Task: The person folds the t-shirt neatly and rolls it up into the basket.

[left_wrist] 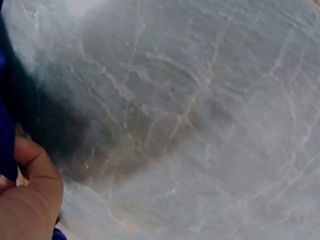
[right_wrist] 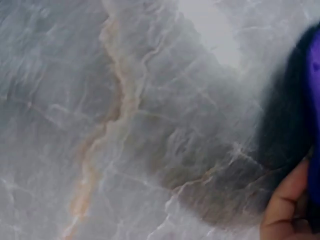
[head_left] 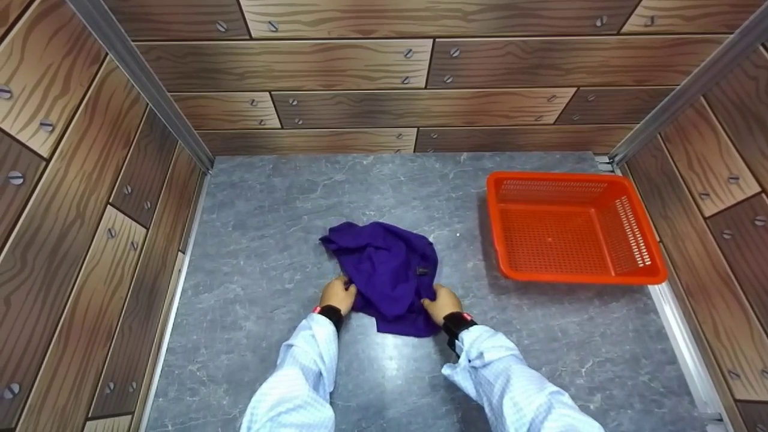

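A crumpled purple cloth [head_left: 384, 264], which looks like a garment with a small dark tag on its right part, lies on the grey marbled surface in the head view. My left hand [head_left: 338, 295] pinches its lower left edge between thumb and fingers. On the opposite side, my right hand [head_left: 443, 304] grips the lower right edge. In the left wrist view the left hand [left_wrist: 32, 187] shows at the lower left with a strip of the cloth [left_wrist: 6, 135]. The right wrist view has the right hand [right_wrist: 290, 205] at the lower right, against the cloth [right_wrist: 314, 165].
An orange-red plastic basket [head_left: 552, 240] with perforated walls stands to the right of the cloth. Wood-patterned panels [head_left: 354, 108] enclose the grey surface [head_left: 258, 240] at the back, left and right, with metal posts in the corners.
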`<state>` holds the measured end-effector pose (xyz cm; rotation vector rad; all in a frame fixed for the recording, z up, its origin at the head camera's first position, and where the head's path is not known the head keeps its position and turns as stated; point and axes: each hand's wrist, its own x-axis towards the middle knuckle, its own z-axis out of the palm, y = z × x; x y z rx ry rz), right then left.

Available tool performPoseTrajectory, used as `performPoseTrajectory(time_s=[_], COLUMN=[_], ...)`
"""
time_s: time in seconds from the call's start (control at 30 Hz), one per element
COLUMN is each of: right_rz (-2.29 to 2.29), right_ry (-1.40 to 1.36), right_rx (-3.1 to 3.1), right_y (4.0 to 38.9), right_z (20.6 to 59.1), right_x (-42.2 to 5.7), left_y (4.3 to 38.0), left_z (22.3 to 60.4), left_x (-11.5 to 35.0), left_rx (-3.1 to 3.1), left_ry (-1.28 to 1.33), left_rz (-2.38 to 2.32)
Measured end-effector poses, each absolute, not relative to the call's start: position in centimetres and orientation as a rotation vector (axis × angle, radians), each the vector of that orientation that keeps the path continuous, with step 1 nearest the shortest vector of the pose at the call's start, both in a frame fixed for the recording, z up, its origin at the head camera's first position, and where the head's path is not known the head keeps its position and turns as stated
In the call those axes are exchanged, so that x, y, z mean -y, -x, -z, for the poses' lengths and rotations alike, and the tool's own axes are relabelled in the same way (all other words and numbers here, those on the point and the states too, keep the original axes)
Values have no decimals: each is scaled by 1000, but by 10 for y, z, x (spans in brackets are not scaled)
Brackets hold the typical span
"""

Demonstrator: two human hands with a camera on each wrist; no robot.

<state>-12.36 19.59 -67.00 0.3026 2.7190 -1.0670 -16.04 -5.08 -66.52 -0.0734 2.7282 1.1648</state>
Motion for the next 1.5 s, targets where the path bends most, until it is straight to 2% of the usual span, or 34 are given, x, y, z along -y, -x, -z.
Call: performPoseTrajectory(time_s=[0.47, 0.87, 1.27, 1.5], right_rz=[1199, 1195, 1417, 1455], right_ry=[-418, -449, -669, -691], right_rx=[-2765, -2846, -2744, -2788], right_y=[125, 127, 130, 129], right_z=[667, 668, 657, 657], right_x=[-210, -220, -224, -227], left_y=[164, 175, 183, 190], left_z=[657, 637, 623, 610], left_x=[63, 72, 79, 84], left_rx=[-2843, -2926, -3005, -3028], left_ry=[-21, 70, -73, -102], left_rz=[-1181, -1292, -1426, -1465])
